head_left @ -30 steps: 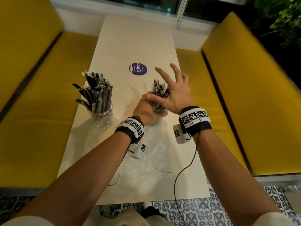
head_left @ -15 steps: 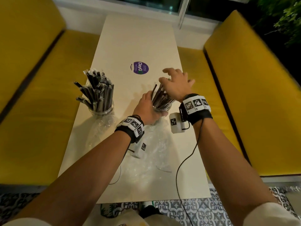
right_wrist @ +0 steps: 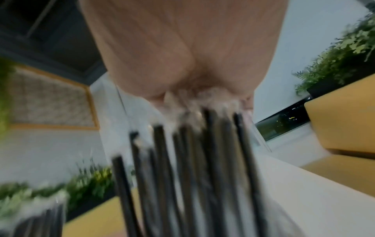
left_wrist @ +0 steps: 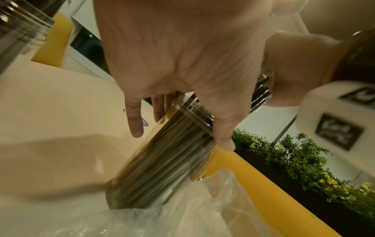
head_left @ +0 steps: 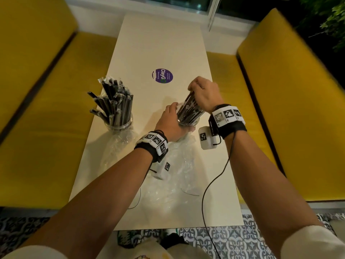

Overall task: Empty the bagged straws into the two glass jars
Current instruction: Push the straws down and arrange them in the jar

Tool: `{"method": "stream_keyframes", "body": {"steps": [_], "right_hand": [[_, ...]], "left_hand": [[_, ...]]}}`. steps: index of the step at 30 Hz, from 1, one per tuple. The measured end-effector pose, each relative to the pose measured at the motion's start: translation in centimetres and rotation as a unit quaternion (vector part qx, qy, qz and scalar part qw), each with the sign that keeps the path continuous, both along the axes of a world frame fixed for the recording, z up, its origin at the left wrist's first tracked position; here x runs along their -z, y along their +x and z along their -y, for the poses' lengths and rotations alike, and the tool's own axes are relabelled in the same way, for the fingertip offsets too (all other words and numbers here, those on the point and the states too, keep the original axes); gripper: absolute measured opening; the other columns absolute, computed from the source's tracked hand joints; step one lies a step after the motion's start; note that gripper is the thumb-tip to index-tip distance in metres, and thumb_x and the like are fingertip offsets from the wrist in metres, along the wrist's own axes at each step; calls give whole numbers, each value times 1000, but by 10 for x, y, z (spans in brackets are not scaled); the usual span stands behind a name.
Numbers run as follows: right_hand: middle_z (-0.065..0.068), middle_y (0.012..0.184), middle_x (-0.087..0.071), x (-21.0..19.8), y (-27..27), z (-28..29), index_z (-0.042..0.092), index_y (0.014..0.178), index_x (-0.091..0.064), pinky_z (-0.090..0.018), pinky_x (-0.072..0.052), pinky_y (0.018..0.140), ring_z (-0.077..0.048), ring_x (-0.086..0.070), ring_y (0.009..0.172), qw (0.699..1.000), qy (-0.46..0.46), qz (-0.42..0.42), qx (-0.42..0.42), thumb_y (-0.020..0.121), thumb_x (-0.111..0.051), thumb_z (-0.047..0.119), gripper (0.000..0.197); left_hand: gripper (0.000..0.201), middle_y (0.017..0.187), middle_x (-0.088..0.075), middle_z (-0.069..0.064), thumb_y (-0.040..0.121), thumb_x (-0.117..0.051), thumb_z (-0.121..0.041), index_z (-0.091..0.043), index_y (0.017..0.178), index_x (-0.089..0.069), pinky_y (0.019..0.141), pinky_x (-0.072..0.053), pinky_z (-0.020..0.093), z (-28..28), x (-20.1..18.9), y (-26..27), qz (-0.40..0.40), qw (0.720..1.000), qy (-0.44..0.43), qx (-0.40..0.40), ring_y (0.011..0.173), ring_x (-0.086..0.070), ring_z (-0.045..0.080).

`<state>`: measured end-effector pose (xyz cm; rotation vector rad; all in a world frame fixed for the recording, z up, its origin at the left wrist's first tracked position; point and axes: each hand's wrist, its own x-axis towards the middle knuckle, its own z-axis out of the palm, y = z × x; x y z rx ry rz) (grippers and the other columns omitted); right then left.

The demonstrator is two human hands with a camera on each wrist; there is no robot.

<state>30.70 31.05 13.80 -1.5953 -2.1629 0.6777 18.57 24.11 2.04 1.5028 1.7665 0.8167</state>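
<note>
At about nine o'clock on the pale surface [head_left: 164, 43] stands the left glass jar [head_left: 119, 124], upright and packed with black wrapped straws [head_left: 115, 101] that fan out above its rim. Just toward six o'clock of it lies crumpled clear plastic bag [head_left: 119, 146], and more of that clear plastic [head_left: 175, 184] spreads over the near middle of the surface, under the left forearm. At twelve o'clock, farther up the surface, is a round purple sticker [head_left: 162, 75]. Near the centre, the left hand [head_left: 170, 126] wraps the second glass jar [left_wrist: 162, 160] near its rim, thumb on one side and fingers [left_wrist: 134, 118] curled round the other; the left wrist view shows the jar standing on the surface, full of straws, with plastic touching its base. The bundle of straws [head_left: 188, 111] in this jar leans toward twelve o'clock. The right hand [head_left: 204, 94], at about one o'clock of the jar, has its fingers bent down and closed over the tops of those straws; the right wrist view, though blurred, shows the dark straw ends [right_wrist: 202, 160] running up into the closed fingertips [right_wrist: 202, 99]. Yellow bench cushions [head_left: 298, 109] flank the surface at three and nine o'clock, and green foliage [head_left: 332, 21] sits at the two o'clock corner.
</note>
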Motion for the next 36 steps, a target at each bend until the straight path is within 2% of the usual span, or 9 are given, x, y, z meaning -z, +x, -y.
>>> {"method": "stream_keyframes", "body": {"steps": [3, 6, 12, 14, 16, 20, 25, 30, 36], "right_hand": [[1, 134, -67, 2, -4, 4, 20, 116, -72, -53, -31, 110, -28, -57, 126, 986, -14, 155, -52, 103, -37, 24, 37], [3, 142, -63, -6, 1, 5, 31, 131, -63, -52, -24, 107, -26, -53, 132, 993, -7, 110, -45, 105, -33, 49, 44], [-6, 146, -44, -2, 13, 42, 46, 137, -52, -46, -40, 97, -32, -42, 132, 979, 177, 96, -2, 80, -54, 88, 71], [-10, 141, -43, 12, 13, 55, 39, 130, -58, -41, -45, 90, -33, -42, 126, 972, 196, 129, 9, 79, -68, 76, 63], [-14, 133, -46, 28, 12, 54, 25, 120, -65, -46, -53, 95, -35, -45, 121, 981, 172, 84, -8, 89, -75, 35, 34], [-13, 118, -56, 30, 12, 33, 9, 106, -67, -42, -50, 97, -32, -52, 110, 984, 167, -65, -3, 100, -55, 2, 16], [-9, 121, -54, 35, 3, 32, 14, 115, -61, -45, -37, 93, -30, -45, 109, 983, 159, 84, 30, 107, -42, 29, 26], [0, 131, -51, 33, 8, 48, 26, 113, -61, -42, -32, 96, -23, -41, 118, 967, 239, -53, 71, 97, -55, 36, 20], [0, 154, -45, 26, 4, 27, 44, 146, -50, -49, -41, 106, -31, -46, 135, 973, 166, 114, -112, 82, -55, 84, 76]], "left_hand": [[110, 150, -45, 6, 71, -91, -55, -16, 157, -34, 119, -43, 44, -1, 0, 1, -2, 1000, -2, 0, 141, -48, 24], [107, 146, -47, 6, 70, -91, -57, -16, 154, -38, 117, -45, 44, -1, 4, -1, -4, 1000, 7, 2, 138, -50, 25], [115, 152, -43, 5, 70, -90, -55, -20, 159, -26, 121, -42, 45, -5, 6, -1, 2, 1000, -10, 5, 141, -46, 24], [112, 151, -45, 8, 69, -88, -54, -18, 158, -30, 117, -47, 48, -5, 8, -1, -4, 1000, 4, 7, 140, -49, 28], [108, 150, -43, 9, 72, -86, -51, -15, 157, -32, 115, -47, 47, -7, 9, -2, -17, 1000, -2, 13, 140, -47, 29], [104, 142, -46, -1, 64, -84, -65, -26, 150, -39, 112, -45, 36, -13, 11, -3, -31, 1000, 7, 4, 134, -46, 20], [106, 143, -46, 1, 66, -84, -62, -23, 153, -38, 112, -45, 36, -14, 12, -4, -31, 999, 7, 3, 135, -46, 22], [107, 145, -44, 0, 68, -86, -62, -25, 155, -36, 116, -45, 39, -7, 13, -1, -41, 999, -12, 11, 138, -45, 22], [107, 149, -45, 0, 65, -90, -51, -25, 152, -33, 113, -49, 42, -8, 8, 2, -37, 999, -26, 4, 137, -52, 23]]}}
